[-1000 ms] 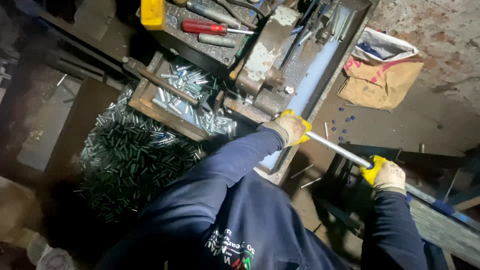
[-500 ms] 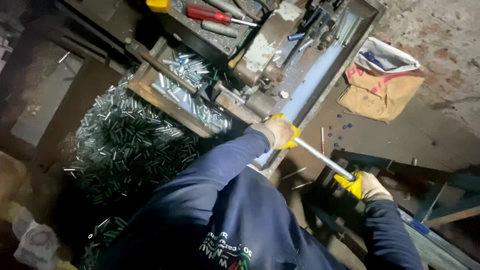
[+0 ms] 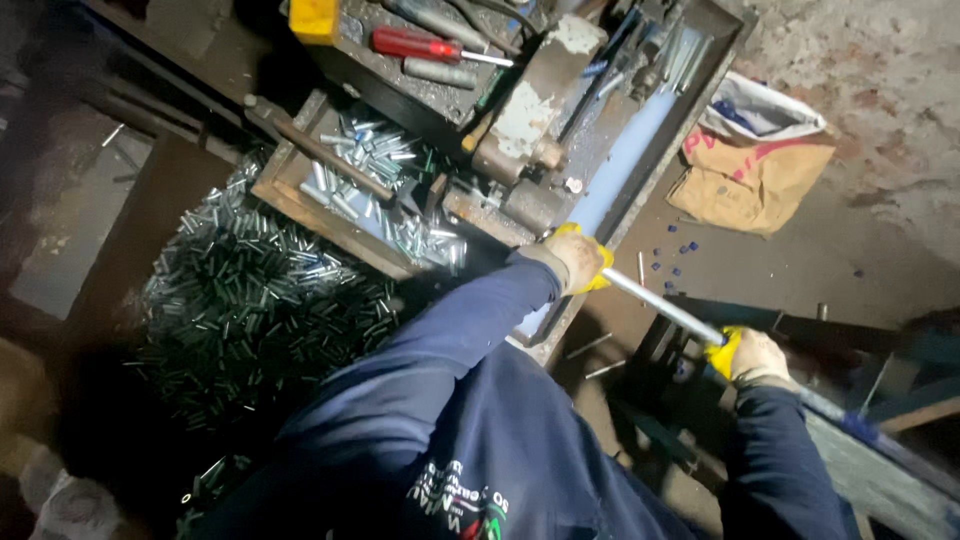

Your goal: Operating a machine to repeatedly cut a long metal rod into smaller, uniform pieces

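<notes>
Both gloved hands are wrapped around a long bright metal rod (image 3: 662, 306). The left hand (image 3: 578, 258) grips it close to the cutting machine (image 3: 530, 150), right at the rim of the steel tray (image 3: 668, 150), and the right hand (image 3: 750, 355) is closed on it further back, out over the dark floor. The rod runs slanted between them, its front end hidden under the left glove, so I cannot tell how far it sits in the machine.

To feed it well, I would say the two hands need to keep the rod in one straight line with the tray's channel, the rear hand holding level while the front one guides; any sag at the back would likely bind the rod at the mouth.

Room is tight. The tray's raised edge lies just beside the left knuckles. To the left of the machine, a wooden box (image 3: 330, 205) of cut pieces sits close, with a big heap of short metal sleeves (image 3: 250, 310) spilling below it. A red-handled screwdriver (image 3: 425, 45) lies on the bench top, well clear. On the right, a dark frame (image 3: 800, 330) stands near the right wrist. A torn brown bag (image 3: 755, 180) rests on the concrete beyond.
</notes>
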